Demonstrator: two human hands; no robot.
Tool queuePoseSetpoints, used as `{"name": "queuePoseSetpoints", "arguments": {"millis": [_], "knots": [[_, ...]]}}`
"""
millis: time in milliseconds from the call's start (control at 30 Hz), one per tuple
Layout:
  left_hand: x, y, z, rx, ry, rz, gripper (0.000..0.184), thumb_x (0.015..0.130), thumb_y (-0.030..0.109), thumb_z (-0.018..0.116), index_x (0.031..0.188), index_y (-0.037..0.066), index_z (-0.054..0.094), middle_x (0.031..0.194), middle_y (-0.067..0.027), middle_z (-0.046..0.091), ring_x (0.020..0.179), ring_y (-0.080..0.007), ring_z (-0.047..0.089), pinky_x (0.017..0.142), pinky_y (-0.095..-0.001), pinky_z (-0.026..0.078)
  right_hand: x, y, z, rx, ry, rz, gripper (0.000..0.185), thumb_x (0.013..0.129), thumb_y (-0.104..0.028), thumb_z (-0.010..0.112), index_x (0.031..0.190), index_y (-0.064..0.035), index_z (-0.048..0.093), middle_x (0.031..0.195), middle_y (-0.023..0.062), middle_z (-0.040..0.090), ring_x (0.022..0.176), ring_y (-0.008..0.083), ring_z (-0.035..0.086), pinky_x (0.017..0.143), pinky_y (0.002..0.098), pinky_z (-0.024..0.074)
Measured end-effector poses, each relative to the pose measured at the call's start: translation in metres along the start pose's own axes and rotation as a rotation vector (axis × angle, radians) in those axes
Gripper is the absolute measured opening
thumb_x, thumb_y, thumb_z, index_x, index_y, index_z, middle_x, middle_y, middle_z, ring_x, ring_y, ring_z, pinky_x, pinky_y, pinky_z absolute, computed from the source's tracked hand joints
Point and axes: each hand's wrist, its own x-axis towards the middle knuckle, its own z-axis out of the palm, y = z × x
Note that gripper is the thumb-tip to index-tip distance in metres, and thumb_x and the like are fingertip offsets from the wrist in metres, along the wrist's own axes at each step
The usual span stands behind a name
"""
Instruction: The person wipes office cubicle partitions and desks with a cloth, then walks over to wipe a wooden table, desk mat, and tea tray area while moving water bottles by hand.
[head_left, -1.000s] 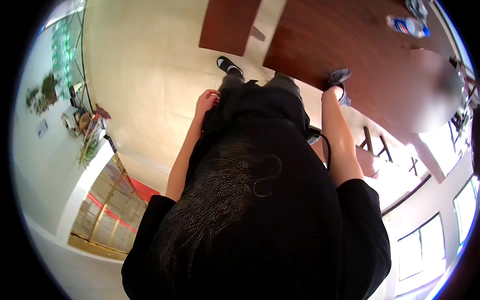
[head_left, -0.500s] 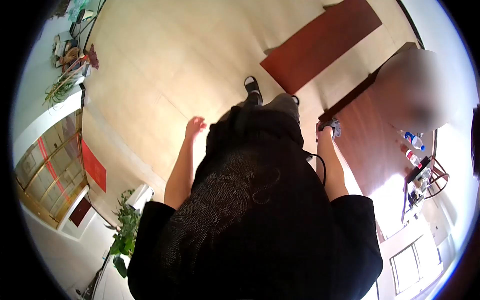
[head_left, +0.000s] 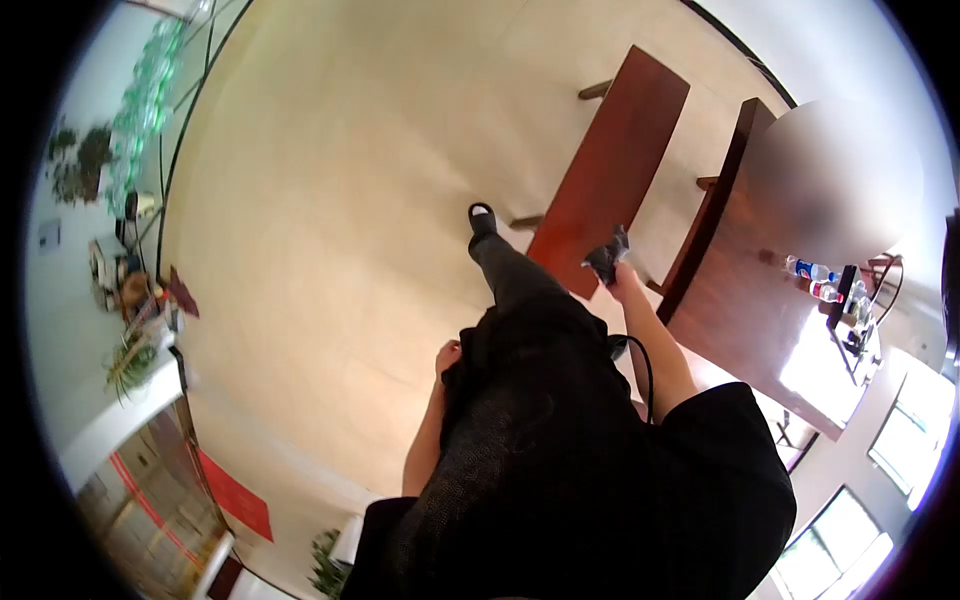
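My right hand (head_left: 625,277) grips a crumpled dark grey cloth (head_left: 604,258), held out above the near end of a long reddish-brown bench (head_left: 625,150). The cloth hides part of the fingers. Low beside my left hip hangs my left hand (head_left: 450,355), its fingers curled in and nothing visible in them; my black clothing covers part of it. One foot in a black open-toed slipper (head_left: 482,215) is stretched forward on the floor.
A reddish-brown table (head_left: 715,300) stands to the right, bearing a blue-labelled bottle (head_left: 808,269) and a red-labelled bottle (head_left: 826,292). A blurred patch covers its far side. Along the left wall are green bottles (head_left: 145,95) and a potted plant (head_left: 130,365).
I have turned and stepped on, one leg now further forward. My right hand has swung with the cloth from beside the table to above the bench; my left hand has dropped back against my hip.
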Motion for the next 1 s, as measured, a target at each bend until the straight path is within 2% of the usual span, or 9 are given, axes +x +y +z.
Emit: {"name": "queuePoseSetpoints", "arguments": {"millis": [133,200,467,667,700,733,800,867,1000], "knots": [[0.079,0.052,-0.095,-0.008,-0.044,0.041,0.031,0.090,0.027,0.056,0.104,0.002,0.065,0.086,-0.0134,0.071,0.076,-0.0203,0.068,0.070,-0.0324,0.055,0.025,-0.002,0.056,-0.163,0.038,0.098,0.029,0.096,-0.016,0.041,0.116,0.0001,0.054,0.090,0.0161,0.065,0.075,0.0266,0.065,0.059,0.0380,0.0558],[0.108,0.081,-0.139,-0.583,0.078,-0.280,0.023,0.091,0.022,0.053,0.101,0.005,0.065,0.078,-0.0097,0.068,0.069,-0.0210,0.067,0.063,-0.0347,0.054,0.038,0.000,0.075,-0.284,0.060,0.071,0.025,0.094,-0.017,0.047,0.111,-0.0019,0.058,0.088,0.0155,0.064,0.074,0.0261,0.065,0.059,0.0382,0.0559],[0.255,0.202,-0.264,-0.403,0.146,-0.366,0.022,0.089,0.021,0.049,0.099,0.008,0.064,0.076,-0.0079,0.065,0.068,-0.0183,0.063,0.059,-0.0324,0.050,0.044,-0.072,0.231,-0.509,0.100,-0.168,0.021,0.090,-0.011,0.056,0.104,0.0008,0.065,0.082,0.0122,0.065,0.067,0.0246,0.066,0.058,0.0382,0.0559],[0.408,0.214,-0.300,0.269,0.160,-0.075,0.038,0.085,0.033,0.049,0.090,0.001,0.070,0.097,-0.0225,0.068,0.088,-0.0401,0.064,0.078,-0.0479,0.050,0.129,-0.097,0.268,-0.597,0.197,-0.324,0.019,0.089,-0.011,0.057,0.101,0.0016,0.064,0.082,0.0102,0.064,0.068,0.0231,0.066,0.058,0.0384,0.0555],[0.436,0.223,-0.317,0.533,-0.041,0.003,0.039,0.085,0.034,0.049,0.088,0.000,0.070,0.092,-0.0228,0.068,0.092,-0.0435,0.062,0.081,-0.0512,0.048,0.113,-0.112,0.286,-0.504,0.192,-0.275,0.020,0.088,-0.012,0.058,0.102,0.0005,0.064,0.081,0.0099,0.064,0.069,0.0225,0.065,0.058,0.0383,0.0553],[0.457,0.237,-0.332,0.630,-0.063,0.100,0.034,0.084,0.029,0.051,0.089,0.000,0.069,0.083,-0.0219,0.069,0.081,-0.0392,0.066,0.071,-0.0468,0.051,0.084,-0.130,0.309,-0.406,0.188,-0.227,0.021,0.087,-0.013,0.060,0.103,-0.0006,0.065,0.081,0.0095,0.064,0.070,0.0219,0.065,0.058,0.0383,0.0550],[0.494,0.274,-0.364,-0.105,-0.193,-0.245,0.028,0.086,0.023,0.052,0.092,0.001,0.067,0.078,-0.0187,0.069,0.069,-0.0307,0.067,0.060,-0.0396,0.053,0.039,-0.159,0.353,-0.353,0.325,-0.133,0.027,0.084,-0.017,0.060,0.105,-0.0021,0.067,0.086,0.0126,0.067,0.078,0.0244,0.067,0.070,0.0382,0.0532],[0.534,0.352,-0.396,-0.040,-0.228,-0.413,0.024,0.087,0.021,0.052,0.096,0.003,0.065,0.075,-0.0147,0.068,0.061,-0.0222,0.065,0.053,-0.0330,0.051,0.044,-0.177,0.374,-0.485,0.418,-0.164,0.031,0.082,-0.020,0.060,0.107,-0.0030,0.067,0.092,0.0154,0.069,0.085,0.0272,0.068,0.078,0.0391,0.0520],[0.644,0.430,-0.460,0.239,-0.221,-0.099,0.023,0.086,0.023,0.055,0.090,0.003,0.064,0.066,-0.0110,0.067,0.057,-0.0186,0.064,0.053,-0.0320,0.052,0.059,-0.194,0.401,-0.779,0.498,-0.492,0.029,0.080,-0.019,0.062,0.103,-0.0027,0.068,0.093,0.0180,0.070,0.090,0.0304,0.068,0.081,0.0412,0.0514]]}}
